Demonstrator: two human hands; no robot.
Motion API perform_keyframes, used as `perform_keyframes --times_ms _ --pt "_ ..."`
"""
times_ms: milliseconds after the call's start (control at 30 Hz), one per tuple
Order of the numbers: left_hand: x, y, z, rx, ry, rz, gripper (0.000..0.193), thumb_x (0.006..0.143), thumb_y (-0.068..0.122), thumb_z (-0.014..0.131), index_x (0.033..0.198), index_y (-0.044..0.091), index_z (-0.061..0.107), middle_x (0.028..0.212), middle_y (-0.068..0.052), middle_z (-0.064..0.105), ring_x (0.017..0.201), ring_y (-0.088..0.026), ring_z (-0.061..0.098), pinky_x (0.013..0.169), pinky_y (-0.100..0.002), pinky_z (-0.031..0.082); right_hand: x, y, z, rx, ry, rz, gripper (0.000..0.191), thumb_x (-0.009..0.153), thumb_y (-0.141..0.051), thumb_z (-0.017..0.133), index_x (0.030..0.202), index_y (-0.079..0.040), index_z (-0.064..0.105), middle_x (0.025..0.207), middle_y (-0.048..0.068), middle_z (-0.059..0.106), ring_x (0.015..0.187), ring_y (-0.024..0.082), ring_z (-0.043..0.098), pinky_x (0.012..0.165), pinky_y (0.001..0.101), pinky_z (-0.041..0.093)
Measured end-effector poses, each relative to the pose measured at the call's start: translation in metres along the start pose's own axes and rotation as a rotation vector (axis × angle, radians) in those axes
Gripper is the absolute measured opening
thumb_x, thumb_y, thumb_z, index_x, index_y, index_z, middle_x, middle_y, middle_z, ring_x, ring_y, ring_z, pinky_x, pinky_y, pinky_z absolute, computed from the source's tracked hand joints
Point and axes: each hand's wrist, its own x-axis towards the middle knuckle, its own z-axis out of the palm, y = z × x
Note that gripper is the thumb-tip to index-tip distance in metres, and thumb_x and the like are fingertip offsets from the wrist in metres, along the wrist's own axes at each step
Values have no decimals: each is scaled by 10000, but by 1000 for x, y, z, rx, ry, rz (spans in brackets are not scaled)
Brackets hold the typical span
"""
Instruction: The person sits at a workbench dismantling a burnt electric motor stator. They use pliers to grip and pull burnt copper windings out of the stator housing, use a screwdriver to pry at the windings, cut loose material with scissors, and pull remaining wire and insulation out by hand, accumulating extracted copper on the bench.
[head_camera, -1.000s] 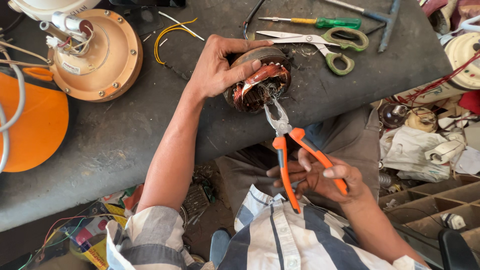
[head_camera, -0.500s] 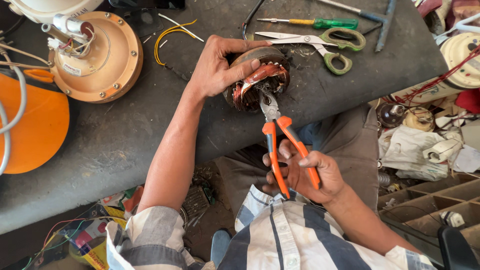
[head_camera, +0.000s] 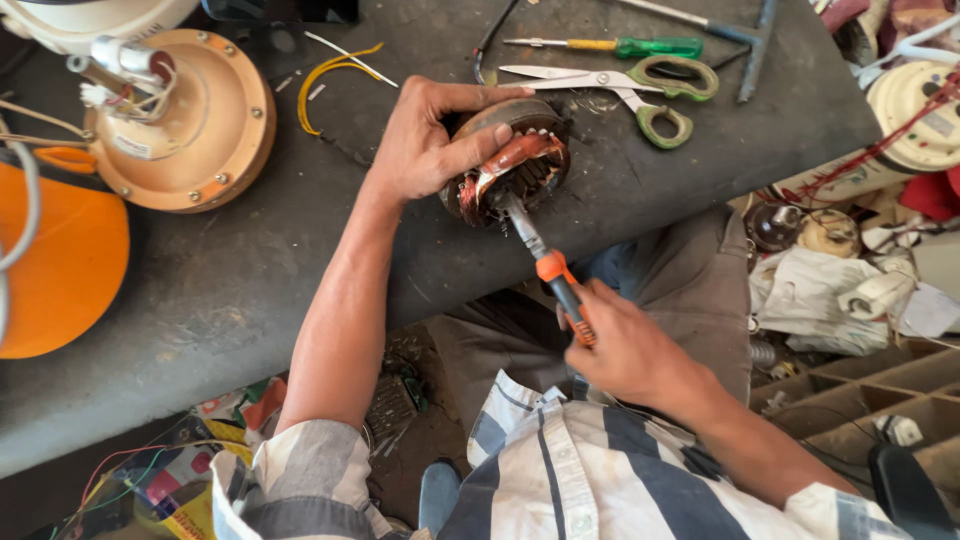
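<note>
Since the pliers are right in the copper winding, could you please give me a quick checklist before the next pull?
1. Left hand grips the motor stator at the bench edge: ok.
2. Right hand closed on the orange-handled pliers: ok.
3. Plier tips inside the copper winding: ok.
4. Tips actually clamped on a wire: cannot tell.
5. Left thumb clear of the plier tips: not ok, close by.
6. Scissors clear of the hands: ok.

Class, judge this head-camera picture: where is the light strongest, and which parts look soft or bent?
Head view: daylight falls evenly on the grey table; the stator and pliers are sharp; the right hand is slightly smeared; the edges bow from the wide lens.
</note>
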Motion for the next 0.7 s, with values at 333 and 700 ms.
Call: perform_keyframes --times_ms 333,700 --pt "-1 3 1 11 -3 -44 463 938 311 731 1244 -36 740 900 -141 776 802 -97 696 759 -285 570 2 -6 29 -246 258 -14 541 739 -114 715 1234 47 569 1013 240 526 771 411 650 642 503 548" --pt "0 -3 0 -23 -11 -17 473 954 306 718 1268 -49 725 947 -126 782 853 -79 687 795 -278 581 1 -6 29 -242 230 80 386 835 -213 749 1137 -26 597 999 196 564 773 365 667 691 489 549"
